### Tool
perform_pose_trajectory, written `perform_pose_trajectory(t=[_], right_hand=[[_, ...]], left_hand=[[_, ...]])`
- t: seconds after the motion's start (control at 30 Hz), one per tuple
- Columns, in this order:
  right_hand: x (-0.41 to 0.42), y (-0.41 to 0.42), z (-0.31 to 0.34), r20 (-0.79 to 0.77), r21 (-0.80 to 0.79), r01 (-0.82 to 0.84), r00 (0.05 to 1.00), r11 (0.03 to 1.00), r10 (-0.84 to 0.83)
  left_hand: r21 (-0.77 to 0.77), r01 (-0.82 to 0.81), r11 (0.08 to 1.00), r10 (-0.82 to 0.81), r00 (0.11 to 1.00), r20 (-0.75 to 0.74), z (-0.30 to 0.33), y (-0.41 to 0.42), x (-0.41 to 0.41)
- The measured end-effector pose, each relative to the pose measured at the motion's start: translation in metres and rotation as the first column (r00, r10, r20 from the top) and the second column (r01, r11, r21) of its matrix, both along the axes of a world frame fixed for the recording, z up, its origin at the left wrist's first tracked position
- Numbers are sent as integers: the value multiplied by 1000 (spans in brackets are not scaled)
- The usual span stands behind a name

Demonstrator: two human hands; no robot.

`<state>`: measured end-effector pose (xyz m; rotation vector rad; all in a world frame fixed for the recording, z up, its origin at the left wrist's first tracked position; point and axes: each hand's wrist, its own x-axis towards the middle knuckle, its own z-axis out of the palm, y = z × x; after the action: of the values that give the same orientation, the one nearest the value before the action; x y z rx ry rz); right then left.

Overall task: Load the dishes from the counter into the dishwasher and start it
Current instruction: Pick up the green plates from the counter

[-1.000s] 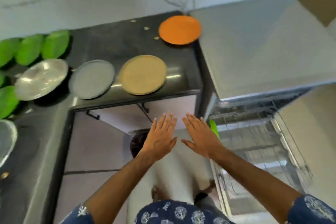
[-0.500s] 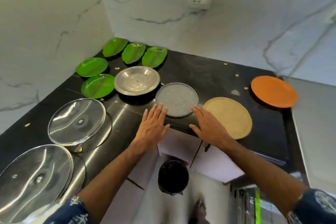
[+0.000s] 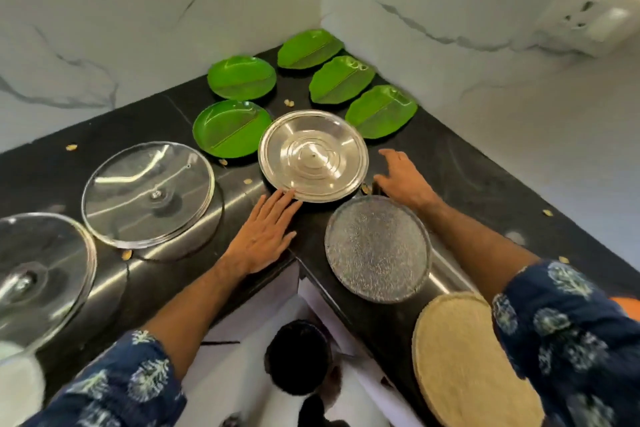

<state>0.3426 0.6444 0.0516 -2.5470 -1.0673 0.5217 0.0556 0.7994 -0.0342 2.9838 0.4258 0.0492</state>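
With both my hands flat, fingers straight and holding nothing, left hand (image 3: 262, 236) touching the steel plate (image 3: 312, 155) on the counter (image 3: 460, 166) and right hand (image 3: 403, 178) beside it, I judge the rim could slip onto five green plates (image 3: 232, 127), two glass lids (image 3: 149, 194), a textured plate (image 3: 377, 250) or a tan plate (image 3: 464, 357).

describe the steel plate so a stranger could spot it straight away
On the black counter, look toward the inner corner where the green leaf-shaped plates cluster. Just in front of them, between both hands, lies the steel plate: the only shiny metal dish, with concentric rings.
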Motion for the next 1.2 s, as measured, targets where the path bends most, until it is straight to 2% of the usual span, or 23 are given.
perform_pose_trajectory(t=[0.13,0.3,0.43,0.6,0.7,0.8,0.83,0.97,1.2], right_hand=[[47,44,-16,-42,-22,42,998,999,-43],[82,77,-42,-175,24,218,962,976,-211],[97,97,-49,-242,62,458,869,887,-432],[111,106,-52,-323,129,639,750,759,-576],[115,114,-43,-499,184,777,602,602,-624],[137,112,-50,-731,91,927,310,363,-608],[137,108,-51,-753,77,937,279,341,-596],[112,76,-27,-794,192,939,320,286,-517],[57,-34,0,-821,246,962,271,117,-502]], left_hand=[[-11,-71,997,72,995,72,-6,0,2],[-47,-71,996,74,996,58,-8,3,5],[-54,-69,996,72,996,57,-8,3,5],[-85,-46,995,50,997,54,-6,6,6],[-92,-46,995,50,998,42,-8,7,5],[-101,-37,994,43,998,53,-7,7,5],[-104,-36,994,42,997,59,-8,7,5],[-94,-16,995,22,998,62,-8,7,5],[-130,33,991,-22,996,83,-5,6,3]])
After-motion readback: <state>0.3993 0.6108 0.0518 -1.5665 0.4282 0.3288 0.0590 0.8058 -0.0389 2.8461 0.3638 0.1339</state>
